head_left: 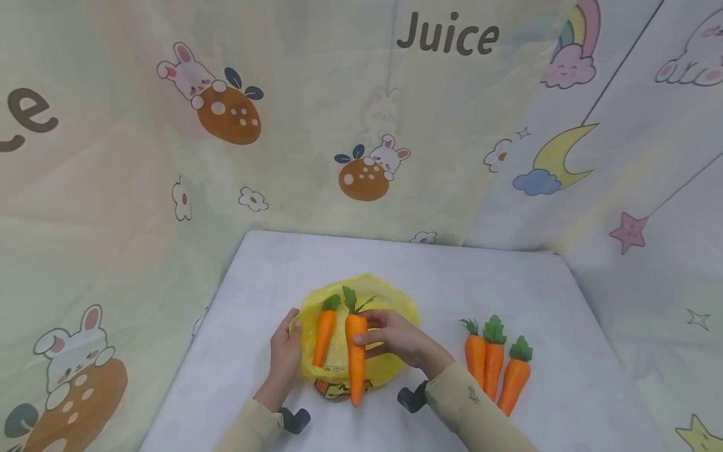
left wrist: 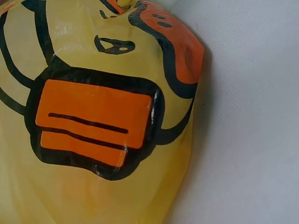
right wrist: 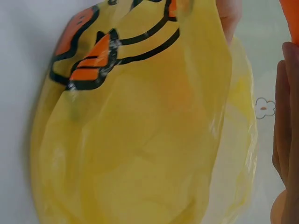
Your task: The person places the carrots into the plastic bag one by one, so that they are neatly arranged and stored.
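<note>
A yellow plastic bag (head_left: 390,295) stands on the table with its mouth spread wide; its printed front (left wrist: 93,116) fills much of the left wrist view. One carrot (head_left: 324,338) with green leaves leans inside, at the left. My left hand (head_left: 285,351) is at the bag's left rim, thumb and fingers holding the edge. My right hand (head_left: 403,338) pinches a second carrot (head_left: 356,351) between thumb and fingers, leaves up and tip down, over the bag's front edge. In the right wrist view, only part of that carrot (right wrist: 292,18) shows above my fingers (right wrist: 285,102).
To the right of the bag, three carrots (head_left: 493,364) lie side by side on the white table (head_left: 452,276), partly hidden by my right sleeve (head_left: 471,402). A printed cloth (head_left: 305,125) hangs behind and at both sides. Black wrist devices (head_left: 412,397) sit at my cuffs.
</note>
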A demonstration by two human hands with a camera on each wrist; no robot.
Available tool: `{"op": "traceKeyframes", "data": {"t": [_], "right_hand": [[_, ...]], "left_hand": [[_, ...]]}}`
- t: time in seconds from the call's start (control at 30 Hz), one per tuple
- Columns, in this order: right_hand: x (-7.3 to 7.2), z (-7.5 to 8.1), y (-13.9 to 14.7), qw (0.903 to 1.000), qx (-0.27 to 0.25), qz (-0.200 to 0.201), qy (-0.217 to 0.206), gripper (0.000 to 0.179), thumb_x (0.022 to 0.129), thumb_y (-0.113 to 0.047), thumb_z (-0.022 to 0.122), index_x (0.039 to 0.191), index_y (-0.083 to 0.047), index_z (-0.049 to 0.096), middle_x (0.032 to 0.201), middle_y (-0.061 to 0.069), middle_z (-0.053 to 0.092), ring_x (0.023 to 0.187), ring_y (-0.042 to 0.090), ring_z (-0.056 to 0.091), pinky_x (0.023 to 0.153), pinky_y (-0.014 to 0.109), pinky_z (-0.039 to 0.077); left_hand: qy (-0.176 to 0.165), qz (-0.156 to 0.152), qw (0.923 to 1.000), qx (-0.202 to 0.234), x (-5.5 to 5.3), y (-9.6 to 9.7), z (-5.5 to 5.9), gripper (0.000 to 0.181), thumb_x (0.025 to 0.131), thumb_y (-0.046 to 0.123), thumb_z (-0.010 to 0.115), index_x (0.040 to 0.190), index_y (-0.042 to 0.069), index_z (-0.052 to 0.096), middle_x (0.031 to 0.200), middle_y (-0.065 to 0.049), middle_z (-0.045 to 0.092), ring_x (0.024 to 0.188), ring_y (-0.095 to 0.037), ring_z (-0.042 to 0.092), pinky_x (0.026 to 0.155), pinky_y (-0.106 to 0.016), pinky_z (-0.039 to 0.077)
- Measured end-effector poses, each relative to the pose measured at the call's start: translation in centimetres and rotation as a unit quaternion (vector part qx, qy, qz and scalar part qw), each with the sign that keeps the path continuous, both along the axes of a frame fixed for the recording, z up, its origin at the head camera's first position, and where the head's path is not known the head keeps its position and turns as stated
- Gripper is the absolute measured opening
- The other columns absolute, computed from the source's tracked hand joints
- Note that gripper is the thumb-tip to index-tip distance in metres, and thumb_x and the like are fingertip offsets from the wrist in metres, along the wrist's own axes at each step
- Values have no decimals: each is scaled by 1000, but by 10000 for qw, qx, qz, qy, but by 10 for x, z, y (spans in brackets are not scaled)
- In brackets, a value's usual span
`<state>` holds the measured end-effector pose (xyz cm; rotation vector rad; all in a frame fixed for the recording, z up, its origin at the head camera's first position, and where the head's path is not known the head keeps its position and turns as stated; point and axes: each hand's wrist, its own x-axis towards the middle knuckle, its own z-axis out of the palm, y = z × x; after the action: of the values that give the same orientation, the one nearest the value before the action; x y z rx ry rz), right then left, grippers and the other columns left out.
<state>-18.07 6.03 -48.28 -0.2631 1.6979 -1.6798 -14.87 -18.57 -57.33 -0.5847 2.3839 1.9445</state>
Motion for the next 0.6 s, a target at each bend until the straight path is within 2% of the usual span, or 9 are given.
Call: {"op": "traceKeyframes", "data": {"t": [0.3,0.6], "right_hand": [[-14,-4,-18,9993,-123,-350,-107,57,92,-19,75,138,6,52,126,15,63,108,30,66,89,48,59],[-27,-23,-28,9941,-417,-943,-345,57,93,-16,75,137,10,51,128,19,60,110,31,65,92,48,57]], "left_hand": [[-52,14,10000,-44,-2,0,0,52,111,27,40,158,8,32,165,-10,28,152,-31,21,121,-52,22],[-34,4,10000,-34,-4,-2,-4,52,110,27,39,159,8,31,165,-10,27,151,-32,22,120,-51,23]]}}
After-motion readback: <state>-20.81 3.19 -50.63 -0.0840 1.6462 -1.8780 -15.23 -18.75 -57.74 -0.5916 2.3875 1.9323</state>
